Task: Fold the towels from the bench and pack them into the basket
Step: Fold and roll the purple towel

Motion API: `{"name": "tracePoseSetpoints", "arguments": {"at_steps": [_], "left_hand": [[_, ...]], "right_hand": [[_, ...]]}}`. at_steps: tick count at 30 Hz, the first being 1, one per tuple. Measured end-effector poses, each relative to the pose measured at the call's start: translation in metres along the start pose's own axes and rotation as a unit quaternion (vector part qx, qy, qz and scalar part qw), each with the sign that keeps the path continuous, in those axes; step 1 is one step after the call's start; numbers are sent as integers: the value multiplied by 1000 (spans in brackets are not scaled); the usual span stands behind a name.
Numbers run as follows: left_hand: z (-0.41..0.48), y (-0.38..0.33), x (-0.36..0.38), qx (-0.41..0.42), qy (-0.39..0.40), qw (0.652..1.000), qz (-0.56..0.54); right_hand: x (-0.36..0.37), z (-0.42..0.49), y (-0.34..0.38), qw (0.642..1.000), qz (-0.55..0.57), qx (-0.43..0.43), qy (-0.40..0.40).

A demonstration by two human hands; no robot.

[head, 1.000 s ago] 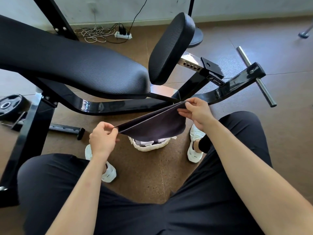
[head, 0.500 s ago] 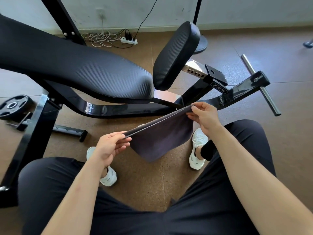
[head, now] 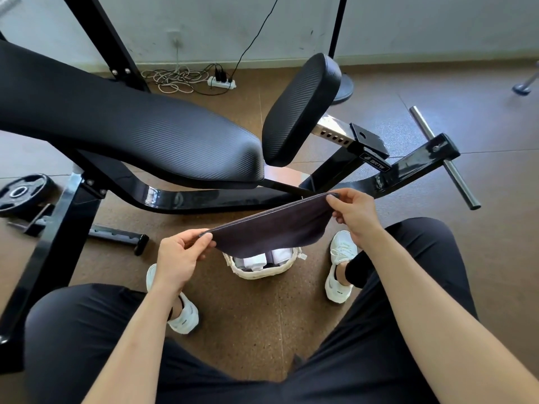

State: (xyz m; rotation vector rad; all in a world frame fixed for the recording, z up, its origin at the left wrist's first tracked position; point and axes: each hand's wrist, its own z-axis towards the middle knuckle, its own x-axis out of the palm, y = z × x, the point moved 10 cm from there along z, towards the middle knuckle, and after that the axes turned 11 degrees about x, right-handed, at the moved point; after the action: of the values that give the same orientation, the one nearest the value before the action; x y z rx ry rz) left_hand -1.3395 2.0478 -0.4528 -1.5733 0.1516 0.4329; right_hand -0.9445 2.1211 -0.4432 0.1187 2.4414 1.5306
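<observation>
Brown cork-patterned floor [head: 256, 325] runs back to a pale wall, where a white power strip [head: 220, 82] lies beside a tangle of white cable [head: 172, 78]. Across the upper part of the view stretches the worktop [head: 131, 132], a black padded weight bench on a glossy black frame, with a smaller tilted pad [head: 300, 109] at its right end. A plate on the frame upright below that pad carries a white logo and lettering [head: 375, 163] that looks like "BRTW", though it is too small to be sure. A steel bar [head: 443, 154] passes through the end of the frame at right, and a black weight plate [head: 24, 193] lies on the floor at far left.

The person sits with dark trousers and white sneakers; small dark print on the sneakers cannot be read. Between the feet stands a pale woven basket [head: 262, 272] on the floor, with rolled white towels [head: 253, 262] inside.

Over the basket hangs a dark grey towel [head: 271, 228], doubled over and sagging, held up by its top edge. The left hand [head: 180, 255] pinches the lower left corner between thumb and fingers; the right hand [head: 355, 214] pinches the higher right corner the same way. The towel's lower fold hides the basket's far rim; whether it touches it cannot be told.
</observation>
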Motion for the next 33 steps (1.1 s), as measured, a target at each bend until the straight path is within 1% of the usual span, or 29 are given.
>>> {"name": "tracePoseSetpoints", "arguments": {"at_steps": [2, 4, 6, 8, 13, 17, 24, 26, 29, 33], "left_hand": [[1, -9, -5, 41, -18, 996, 78], [1, -16, -7, 63, -35, 993, 92], [2, -13, -4, 57, -29, 996, 66], [2, -5, -1, 34, -25, 999, 28], [0, 8, 5, -32, -63, 994, -84], [-4, 8, 20, -65, -51, 988, -134], [-7, -8, 57, -54, 16, 987, -148], [-8, -12, 67, -36, 45, 989, -139], [-9, -19, 76, 3, 79, 992, -96], [-12, -21, 78, 29, 82, 994, -65]], "right_hand": [[-3, -1, 1, 1000, -4, -4, -18], [-4, -2, 2, 999, -21, -12, -33], [-2, -2, 0, 998, -51, -12, -40], [2, -1, -4, 997, -67, -4, -44], [13, -2, -11, 997, -52, 18, -52], [35, -10, -17, 999, -40, 32, -17], [90, -43, -13, 996, -30, 16, 88], [103, -51, -15, 992, -42, 9, 117], [118, -60, -20, 986, -66, -10, 152], [127, -65, -22, 978, -108, -40, 174]]}}
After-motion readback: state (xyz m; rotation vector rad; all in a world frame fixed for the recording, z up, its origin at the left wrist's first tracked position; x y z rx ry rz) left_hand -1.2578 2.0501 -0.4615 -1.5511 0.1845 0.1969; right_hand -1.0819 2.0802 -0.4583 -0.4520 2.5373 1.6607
